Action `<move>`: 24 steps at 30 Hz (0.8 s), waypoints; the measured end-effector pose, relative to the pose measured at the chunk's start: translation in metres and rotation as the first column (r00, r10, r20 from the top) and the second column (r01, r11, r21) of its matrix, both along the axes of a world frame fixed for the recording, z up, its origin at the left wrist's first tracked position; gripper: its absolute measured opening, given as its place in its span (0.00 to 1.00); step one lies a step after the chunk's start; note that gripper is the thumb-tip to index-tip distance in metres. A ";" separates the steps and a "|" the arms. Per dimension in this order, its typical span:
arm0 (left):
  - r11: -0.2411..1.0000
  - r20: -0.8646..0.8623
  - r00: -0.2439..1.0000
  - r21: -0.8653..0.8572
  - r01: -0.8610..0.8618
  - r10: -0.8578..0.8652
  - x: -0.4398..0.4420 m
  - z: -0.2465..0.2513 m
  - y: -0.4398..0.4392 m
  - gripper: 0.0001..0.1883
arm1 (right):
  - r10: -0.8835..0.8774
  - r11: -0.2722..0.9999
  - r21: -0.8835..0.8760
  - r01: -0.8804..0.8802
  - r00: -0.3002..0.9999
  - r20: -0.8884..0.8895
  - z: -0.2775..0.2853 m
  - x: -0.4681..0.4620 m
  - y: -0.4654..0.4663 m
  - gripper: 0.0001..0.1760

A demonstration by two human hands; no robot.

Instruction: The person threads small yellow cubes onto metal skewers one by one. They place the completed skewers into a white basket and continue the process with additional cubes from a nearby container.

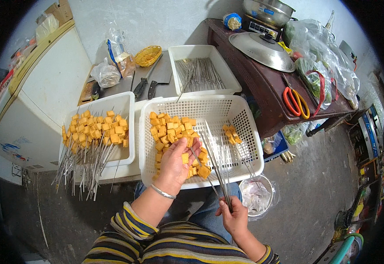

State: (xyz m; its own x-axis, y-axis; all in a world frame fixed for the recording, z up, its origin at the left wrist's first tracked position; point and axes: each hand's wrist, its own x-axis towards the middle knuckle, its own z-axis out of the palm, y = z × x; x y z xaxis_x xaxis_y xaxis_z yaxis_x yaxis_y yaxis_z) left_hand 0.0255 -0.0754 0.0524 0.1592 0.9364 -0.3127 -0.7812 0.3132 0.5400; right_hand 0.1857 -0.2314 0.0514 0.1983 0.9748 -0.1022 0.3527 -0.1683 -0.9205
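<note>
My left hand (178, 161) is palm up over a white perforated plastic basket (201, 99), with yellow-brown tofu cubes (185, 158) at its palm and fingers. My right hand (234, 214) grips a bundle of flat metal skewers (216, 165) at the basket's near edge. One skewer of these slants up to my left fingers. Loose cubes (170, 127) are heaped in the basket's left half. At its right side lie a few skewers with cubes threaded on them (232, 134). A white tray (131, 128) on the left holds many loaded skewers (96, 128), their bare ends sticking out over the near rim.
Behind the basket stands a white tray (173, 54) of bare skewers (205, 74). A cleaver (159, 82), another black-handled tool (141, 87) and a yellow woven basket (148, 56) lie beside it. Scissors (295, 102) and a pan lid (261, 51) rest on the dark red table (274, 89). A lined bin (257, 194) stands below.
</note>
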 end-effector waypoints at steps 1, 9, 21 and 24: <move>1.000 0.021 1.000 0.002 -0.002 0.002 0.002 -0.001 -0.002 0.11 | -0.010 1.000 0.000 0.010 1.000 -0.009 0.000 -0.002 0.000 0.05; 0.997 -0.169 0.984 -0.053 0.056 -0.064 0.019 0.005 -0.023 0.08 | -0.053 0.999 -0.007 0.053 0.993 -0.108 -0.006 -0.008 0.023 0.06; 0.986 0.040 0.992 -0.115 0.123 -0.119 -0.016 -0.015 0.002 0.13 | -0.021 0.999 -0.047 0.008 0.961 -0.277 -0.014 0.005 0.010 0.05; 0.993 0.002 0.996 -0.070 0.093 -0.093 -0.023 -0.012 0.009 0.15 | -0.012 0.998 -0.066 -0.003 0.974 -0.226 -0.017 0.008 -0.001 0.06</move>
